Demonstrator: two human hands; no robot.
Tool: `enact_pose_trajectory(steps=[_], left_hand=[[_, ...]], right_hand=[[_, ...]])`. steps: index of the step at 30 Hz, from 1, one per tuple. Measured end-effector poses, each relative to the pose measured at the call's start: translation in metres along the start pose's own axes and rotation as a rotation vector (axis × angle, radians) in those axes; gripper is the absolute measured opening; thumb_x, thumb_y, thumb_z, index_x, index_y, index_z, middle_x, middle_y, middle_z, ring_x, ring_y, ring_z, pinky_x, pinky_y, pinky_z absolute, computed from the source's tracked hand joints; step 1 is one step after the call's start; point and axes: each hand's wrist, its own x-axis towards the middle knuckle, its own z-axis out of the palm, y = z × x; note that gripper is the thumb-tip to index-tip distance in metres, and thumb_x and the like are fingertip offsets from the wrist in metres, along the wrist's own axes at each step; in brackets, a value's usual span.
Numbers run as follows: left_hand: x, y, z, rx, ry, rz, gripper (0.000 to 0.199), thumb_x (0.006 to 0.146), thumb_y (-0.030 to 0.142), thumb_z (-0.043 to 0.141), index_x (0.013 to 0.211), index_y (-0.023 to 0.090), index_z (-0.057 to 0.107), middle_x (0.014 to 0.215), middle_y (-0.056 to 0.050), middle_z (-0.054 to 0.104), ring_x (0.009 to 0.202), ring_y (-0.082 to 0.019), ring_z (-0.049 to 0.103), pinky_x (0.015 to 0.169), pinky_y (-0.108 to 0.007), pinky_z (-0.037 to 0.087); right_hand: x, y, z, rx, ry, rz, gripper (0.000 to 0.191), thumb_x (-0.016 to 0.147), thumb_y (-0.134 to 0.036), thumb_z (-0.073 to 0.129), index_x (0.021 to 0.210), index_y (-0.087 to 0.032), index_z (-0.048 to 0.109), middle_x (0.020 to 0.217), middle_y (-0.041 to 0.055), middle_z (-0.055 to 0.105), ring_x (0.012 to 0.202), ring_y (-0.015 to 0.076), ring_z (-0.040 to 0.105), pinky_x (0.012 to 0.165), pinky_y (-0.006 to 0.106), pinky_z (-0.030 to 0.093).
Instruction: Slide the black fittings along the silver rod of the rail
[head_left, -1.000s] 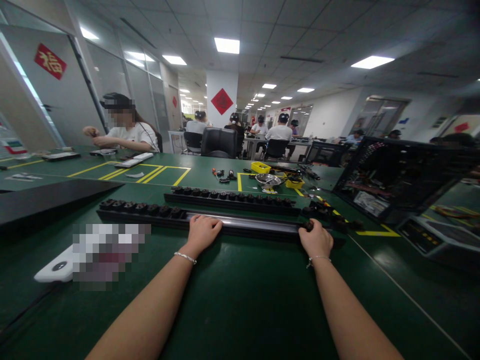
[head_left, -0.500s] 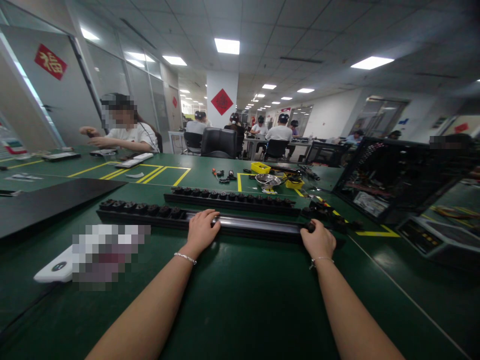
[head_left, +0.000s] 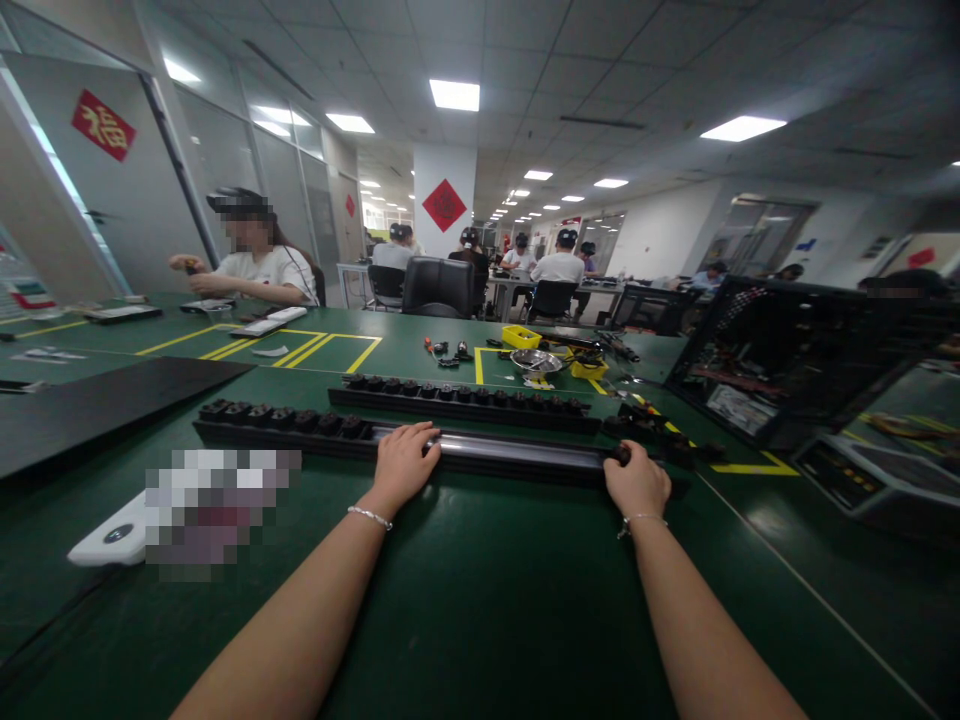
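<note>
While the left hand (head_left: pixel 406 462) and right hand (head_left: pixel 637 480) clamp it, the long black rail (head_left: pixel 499 463) shows a shiny grey channel (head_left: pixel 517 449).

2 black rails (head_left: pixel 517 473) (1 silvery inside), green tabletop (head_left: pixel 510 600) with yellow tape lines (head_left: pixel 754 468)

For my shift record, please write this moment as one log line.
left hand: on front black rail; right hand: gripping dark piece near rail's right end; behind: second rail with black pieces; right: open computer case

right fingers (head_left: pixel 636 465) and small black part (head_left: pixel 622 456) shifted slightly right; left fingers (head_left: pixel 409 440) slightly higher.
</note>
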Motion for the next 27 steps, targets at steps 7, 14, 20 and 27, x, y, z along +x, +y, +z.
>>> enact_pose_trajectory(steps=[7,14,20,27], left_hand=[[-0.0001,0.0012,-0.0004,0.002,-0.013,-0.021,0.031,0.084,0.037,0.044,0.106,0.03,0.063,0.124,0.003,0.059,0.114,-0.021,0.049,0.095,-0.04,0.035],[0.0,0.0008,-0.0001,-0.01,-0.004,-0.012,0.03,0.084,0.038,0.043,0.105,0.03,0.064,0.123,0.004,0.06,0.114,-0.021,0.049,0.094,-0.041,0.035],[-0.0004,0.0005,0.0001,-0.013,-0.009,-0.015,0.031,0.085,0.039,0.042,0.105,0.031,0.064,0.124,0.004,0.059,0.114,-0.021,0.049,0.095,-0.04,0.034],[-0.0005,0.0018,-0.0017,-0.012,-0.018,-0.023,0.03,0.084,0.038,0.043,0.104,0.031,0.065,0.124,0.003,0.059,0.114,-0.022,0.049,0.095,-0.041,0.034]], right_hand=[[0.0016,0.0021,0.0014,-0.015,0.026,0.022,0.046,0.075,-0.029,0.045,0.118,-0.017,0.055,0.102,0.011,0.064,0.1,0.0249,0.056,0.095,0.038,0.034],[0.0027,0.0047,0.002,-0.013,0.034,0.026,0.049,0.074,-0.031,0.046,0.12,-0.016,0.053,0.106,0.0119,0.063,0.102,0.0261,0.055,0.096,0.039,0.033],[0.0041,0.0075,0.0017,-0.002,0.009,0.044,0.049,0.075,-0.034,0.044,0.121,-0.018,0.053,0.105,0.0112,0.062,0.103,0.026,0.054,0.098,0.043,0.03],[0.0044,0.0085,0.0004,0.0,-0.013,0.088,0.05,0.075,-0.038,0.044,0.122,-0.022,0.052,0.111,0.0108,0.059,0.111,0.0279,0.049,0.104,0.052,0.017]])
